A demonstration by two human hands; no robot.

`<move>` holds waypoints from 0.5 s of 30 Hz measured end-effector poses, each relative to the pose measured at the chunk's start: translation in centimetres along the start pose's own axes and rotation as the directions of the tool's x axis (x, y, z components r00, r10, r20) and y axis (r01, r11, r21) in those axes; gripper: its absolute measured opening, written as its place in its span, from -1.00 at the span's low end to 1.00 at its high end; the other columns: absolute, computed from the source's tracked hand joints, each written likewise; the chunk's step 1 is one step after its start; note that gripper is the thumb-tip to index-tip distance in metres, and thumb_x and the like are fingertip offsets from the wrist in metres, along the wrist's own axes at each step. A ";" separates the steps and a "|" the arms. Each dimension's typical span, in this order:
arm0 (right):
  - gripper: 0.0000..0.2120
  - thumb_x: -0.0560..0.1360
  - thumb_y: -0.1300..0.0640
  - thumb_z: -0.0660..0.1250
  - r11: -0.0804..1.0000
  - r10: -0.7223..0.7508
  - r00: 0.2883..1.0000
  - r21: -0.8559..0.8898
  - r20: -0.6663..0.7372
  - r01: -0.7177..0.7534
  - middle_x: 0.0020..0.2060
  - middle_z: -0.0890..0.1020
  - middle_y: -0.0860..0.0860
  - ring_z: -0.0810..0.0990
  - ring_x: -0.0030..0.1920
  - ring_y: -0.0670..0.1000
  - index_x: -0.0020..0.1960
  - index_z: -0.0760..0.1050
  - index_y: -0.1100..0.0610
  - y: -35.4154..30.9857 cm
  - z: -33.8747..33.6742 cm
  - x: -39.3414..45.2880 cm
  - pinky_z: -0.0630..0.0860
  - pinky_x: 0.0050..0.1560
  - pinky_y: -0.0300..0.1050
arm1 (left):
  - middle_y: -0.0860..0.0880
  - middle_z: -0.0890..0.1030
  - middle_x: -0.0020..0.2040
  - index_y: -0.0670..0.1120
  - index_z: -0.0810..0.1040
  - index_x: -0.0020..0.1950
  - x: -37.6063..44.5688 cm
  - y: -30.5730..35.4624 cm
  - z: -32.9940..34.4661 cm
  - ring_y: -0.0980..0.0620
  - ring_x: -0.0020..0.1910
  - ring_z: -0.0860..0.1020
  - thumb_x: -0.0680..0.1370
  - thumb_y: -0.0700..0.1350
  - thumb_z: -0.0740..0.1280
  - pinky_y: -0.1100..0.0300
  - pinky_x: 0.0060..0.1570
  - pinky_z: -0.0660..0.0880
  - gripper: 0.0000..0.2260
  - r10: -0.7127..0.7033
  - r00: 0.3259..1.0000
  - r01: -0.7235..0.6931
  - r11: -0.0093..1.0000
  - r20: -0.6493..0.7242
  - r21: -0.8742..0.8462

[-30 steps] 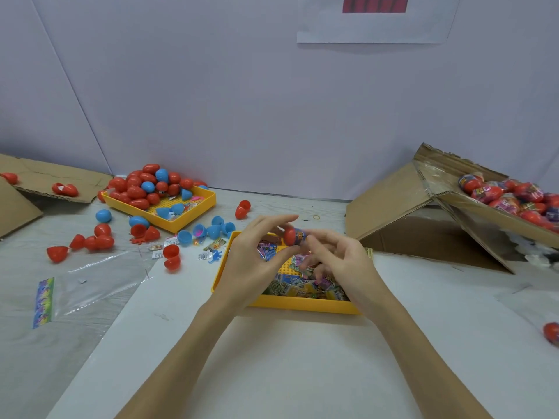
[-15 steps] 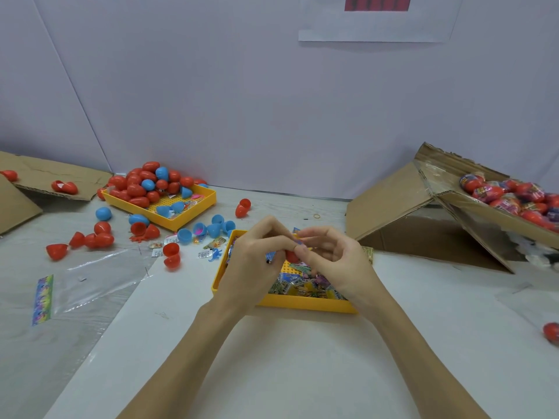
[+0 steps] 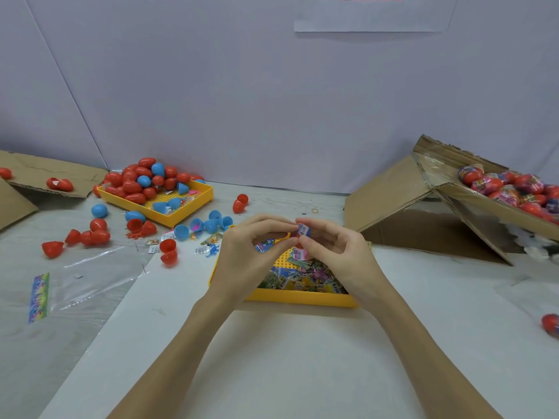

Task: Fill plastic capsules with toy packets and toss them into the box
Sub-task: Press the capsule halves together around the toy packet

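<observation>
Cardboard box (image 3: pixel 496 207) at right, tipped open, heaped with filled capsules; yellow tray (image 3: pixel 302 297) of toy packets centre; left hand (image 3: pixel 245 258) and right hand (image 3: pixel 335 255) meet above it, fingertips pinching folded packet (image 3: pixel 303 229) at red capsule half, mostly hidden; judgement: fold packet tight, press fully inside before closing

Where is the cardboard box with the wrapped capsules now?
In the head view, the cardboard box stands tilted at the far right, right of the yellow tray of packets.
</observation>
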State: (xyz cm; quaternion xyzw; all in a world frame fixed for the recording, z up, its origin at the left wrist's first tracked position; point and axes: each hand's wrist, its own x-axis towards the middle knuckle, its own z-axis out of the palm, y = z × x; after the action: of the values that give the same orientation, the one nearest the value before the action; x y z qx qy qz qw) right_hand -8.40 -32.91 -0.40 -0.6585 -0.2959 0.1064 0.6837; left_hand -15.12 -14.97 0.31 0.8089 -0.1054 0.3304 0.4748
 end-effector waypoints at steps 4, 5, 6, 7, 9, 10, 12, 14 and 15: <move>-0.61 0.56 0.21 0.46 1.000 -0.006 1.000 -0.002 0.015 0.006 0.10 0.73 -0.02 0.69 0.14 -0.01 0.37 0.57 0.07 0.2 -0.1 0.1 0.62 0.10 -0.20 | 0.03 0.71 0.06 -0.14 0.74 0.10 0.1 -0.2 0.0 0.07 0.09 0.68 0.48 -0.13 0.49 0.24 0.07 0.62 -0.79 -0.038 0.999 0.036 0.997 -0.029 -0.063; -0.61 0.55 0.21 0.47 1.000 -0.013 1.000 -0.013 0.012 0.013 0.10 0.73 -0.02 0.69 0.14 -0.01 0.36 0.58 0.06 0.2 -0.1 0.1 0.62 0.10 -0.20 | 0.01 0.71 0.05 -0.15 0.74 0.09 0.1 -0.3 -0.1 0.05 0.09 0.68 0.49 -0.16 0.50 0.22 0.07 0.63 -0.80 -0.051 0.998 0.048 0.996 -0.032 -0.077; -0.61 0.54 0.21 0.48 1.000 -0.017 1.000 -0.023 0.010 0.018 0.10 0.73 -0.02 0.69 0.14 0.00 0.35 0.58 0.05 0.2 -0.1 0.1 0.62 0.11 -0.19 | 0.00 0.72 0.05 -0.16 0.74 0.08 0.2 -0.4 -0.1 0.03 0.09 0.69 0.49 -0.19 0.51 0.20 0.06 0.63 -0.82 -0.058 0.998 0.055 0.995 -0.035 -0.081; -0.61 0.54 0.20 0.49 0.999 -0.019 1.000 -0.030 0.008 0.019 0.10 0.73 -0.02 0.69 0.13 0.00 0.35 0.58 0.04 0.2 -0.1 0.1 0.63 0.11 -0.18 | 0.00 0.72 0.05 -0.16 0.74 0.08 0.2 -0.5 -0.1 0.02 0.08 0.69 0.50 -0.22 0.51 0.19 0.06 0.64 -0.83 -0.057 0.998 0.054 0.995 -0.036 -0.080; -0.61 0.53 0.18 0.50 0.999 -0.017 1.000 -0.039 0.004 0.017 0.08 0.73 -0.01 0.69 0.12 0.01 0.34 0.59 0.02 0.2 -0.1 0.1 0.64 0.11 -0.15 | -0.01 0.72 0.05 -0.18 0.74 0.08 0.1 -0.5 -0.2 0.03 0.05 0.70 0.51 -0.24 0.50 0.20 0.05 0.64 -0.84 -0.039 0.999 0.036 0.997 -0.038 -0.066; -0.62 0.53 0.17 0.50 0.999 -0.012 1.000 -0.041 -0.001 0.012 0.07 0.73 -0.01 0.70 0.11 0.01 0.33 0.60 0.02 0.3 -0.1 0.1 0.65 0.12 -0.13 | -0.02 0.72 0.05 -0.19 0.73 0.09 0.1 -0.5 -0.2 0.05 0.05 0.70 0.52 -0.25 0.49 0.21 0.04 0.64 -0.84 -0.010 0.999 0.008 0.999 -0.036 -0.040; -0.63 0.52 0.17 0.51 1.000 0.000 1.000 -0.031 -0.010 0.000 0.06 0.73 0.01 0.70 0.11 0.03 0.31 0.61 0.03 0.3 -0.1 0.1 0.65 0.13 -0.09 | -0.05 0.71 0.06 -0.21 0.72 0.10 0.1 -0.5 -0.4 0.09 0.03 0.70 0.52 -0.29 0.48 0.24 0.03 0.64 -0.84 0.116 0.993 -0.114 0.989 -0.013 0.098; -0.66 0.52 0.19 0.51 1.000 0.010 1.000 -0.013 -0.012 -0.010 0.06 0.74 0.02 0.70 0.10 0.04 0.28 0.63 0.04 0.3 0.0 0.1 0.65 0.11 -0.12 | -0.09 0.71 0.06 -0.25 0.71 0.09 0.0 -0.7 -0.5 0.06 0.01 0.69 0.51 -0.33 0.49 0.22 0.04 0.65 -0.84 0.253 0.967 -0.254 0.927 0.043 0.277; -0.66 0.51 0.19 0.51 1.000 0.011 1.000 -0.010 -0.013 -0.011 0.05 0.74 0.02 0.71 0.09 0.03 0.27 0.64 0.05 0.3 0.0 0.1 0.65 0.08 -0.15 | -0.10 0.71 0.04 -0.26 0.71 0.07 0.0 -0.8 -0.5 0.03 0.00 0.69 0.50 -0.33 0.50 0.20 0.03 0.65 -0.84 0.289 0.956 -0.291 0.895 0.056 0.339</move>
State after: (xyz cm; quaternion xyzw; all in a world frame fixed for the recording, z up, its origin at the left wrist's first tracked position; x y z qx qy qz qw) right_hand -8.24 -32.78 -0.70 -0.6643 -0.2882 0.1044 0.6817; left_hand -15.00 -14.13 -0.09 0.8551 -0.1663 0.4091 0.2716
